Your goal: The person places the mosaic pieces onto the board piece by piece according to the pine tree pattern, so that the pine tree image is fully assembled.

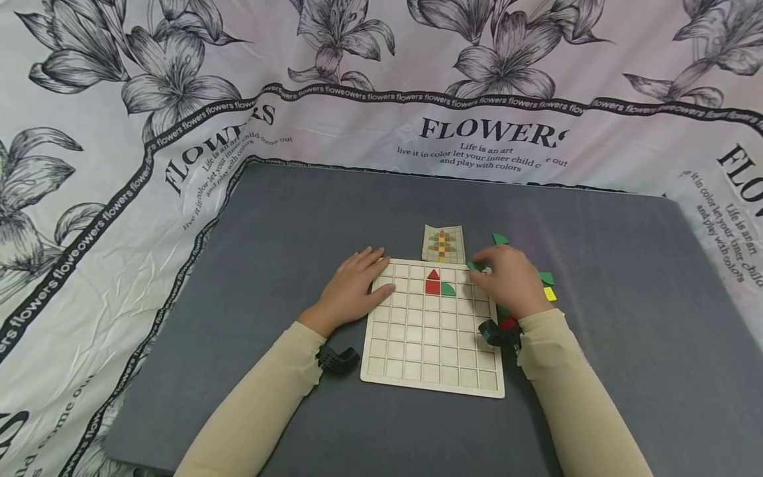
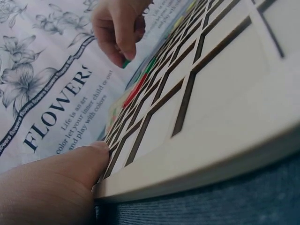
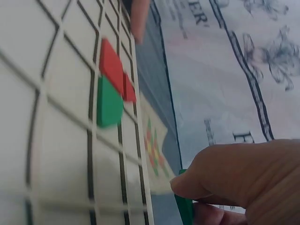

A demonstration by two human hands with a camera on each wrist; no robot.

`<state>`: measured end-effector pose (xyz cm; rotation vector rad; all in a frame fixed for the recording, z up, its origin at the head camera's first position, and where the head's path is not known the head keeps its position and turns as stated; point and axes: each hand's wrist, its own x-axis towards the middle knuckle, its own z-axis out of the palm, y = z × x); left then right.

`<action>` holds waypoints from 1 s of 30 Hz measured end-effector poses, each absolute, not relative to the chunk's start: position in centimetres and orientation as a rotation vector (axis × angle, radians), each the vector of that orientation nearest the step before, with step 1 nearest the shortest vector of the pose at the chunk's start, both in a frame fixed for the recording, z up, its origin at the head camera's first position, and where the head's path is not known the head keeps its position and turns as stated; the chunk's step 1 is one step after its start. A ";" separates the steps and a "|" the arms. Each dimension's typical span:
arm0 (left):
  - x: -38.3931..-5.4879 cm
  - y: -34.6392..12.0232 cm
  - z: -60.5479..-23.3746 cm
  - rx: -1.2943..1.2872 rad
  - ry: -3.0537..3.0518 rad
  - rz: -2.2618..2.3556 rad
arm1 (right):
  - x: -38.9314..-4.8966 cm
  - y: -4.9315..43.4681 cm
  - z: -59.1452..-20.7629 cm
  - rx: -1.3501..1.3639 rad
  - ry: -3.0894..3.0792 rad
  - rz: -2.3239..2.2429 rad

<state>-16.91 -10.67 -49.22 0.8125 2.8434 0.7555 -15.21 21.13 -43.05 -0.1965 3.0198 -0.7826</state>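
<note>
A cream grid board (image 1: 411, 334) lies on the grey table. In its upper rows sit a red triangle (image 1: 434, 274), a red square (image 1: 432, 287) below it and a green quarter-round piece (image 1: 448, 289) to the square's right. My left hand (image 1: 353, 286) rests on the board's upper left edge with fingers extended. Over the upper right corner, my right hand (image 1: 514, 278) pinches a green piece (image 3: 184, 206) between thumb and fingers; its full shape is hidden. Behind the board lies a pattern card (image 1: 443, 245) with a small tree-like design in green, red and yellow.
To the right of the board lie loose pieces, among them a green one (image 1: 500, 238), another green one (image 1: 546, 278) and a yellow one (image 1: 550, 293); my right hand and wrist cover others. A white cloth with printed flowers (image 1: 501, 66) hangs behind the table.
</note>
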 end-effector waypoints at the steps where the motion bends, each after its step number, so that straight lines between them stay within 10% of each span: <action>1: -16.9 -10.6 -49.2 0.813 2.844 0.752 | -15.2 20.8 -43.1 -0.203 3.015 -0.781; 30: -17.1 -10.6 -49.1 0.815 2.852 0.714 | -15.3 14.6 -43.5 -0.639 2.930 -0.680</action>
